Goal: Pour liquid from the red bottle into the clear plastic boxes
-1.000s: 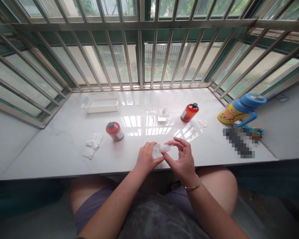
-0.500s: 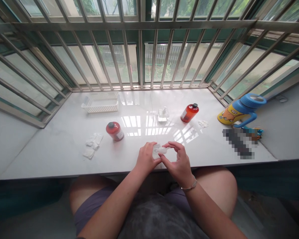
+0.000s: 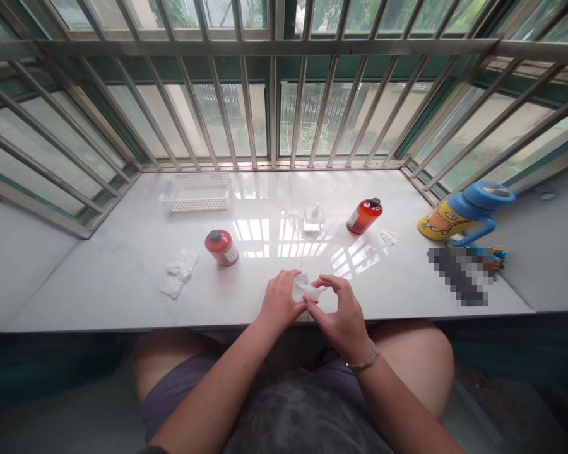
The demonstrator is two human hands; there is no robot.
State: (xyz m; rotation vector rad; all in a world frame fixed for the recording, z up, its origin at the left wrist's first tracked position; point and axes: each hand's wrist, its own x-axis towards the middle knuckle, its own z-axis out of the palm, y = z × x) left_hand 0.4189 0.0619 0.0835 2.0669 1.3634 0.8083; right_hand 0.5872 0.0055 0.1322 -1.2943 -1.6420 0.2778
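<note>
My left hand (image 3: pixel 283 296) is closed around a small clear container (image 3: pixel 300 287), close to the front edge of the white table. Between the thumb and fingers of my right hand (image 3: pixel 339 306) is a whitish translucent piece (image 3: pixel 312 292), held right against the container. Its exact kind is too small to make out, and the fingers cover part of both things. Beyond my hands stands a clear square pump bottle (image 3: pixel 313 219). A red bottle with a black cap (image 3: pixel 222 248) is to the left, and a second orange-red bottle (image 3: pixel 363 216) is to the right.
Crumpled white tissues (image 3: pixel 180 274) lie at left, with another small tissue (image 3: pixel 390 238) at right. A white plastic basket (image 3: pixel 196 202) sits at the back left. The blue and yellow flask (image 3: pixel 454 217) stands at the right, beside a blurred-out dark object (image 3: pixel 459 277). Metal bars (image 3: pixel 274 47) line the window.
The view has shifted slightly, so the table's things appear a little further right. Both hands keep their hold, and the whitish piece in my right hand is tilted slightly differently.
</note>
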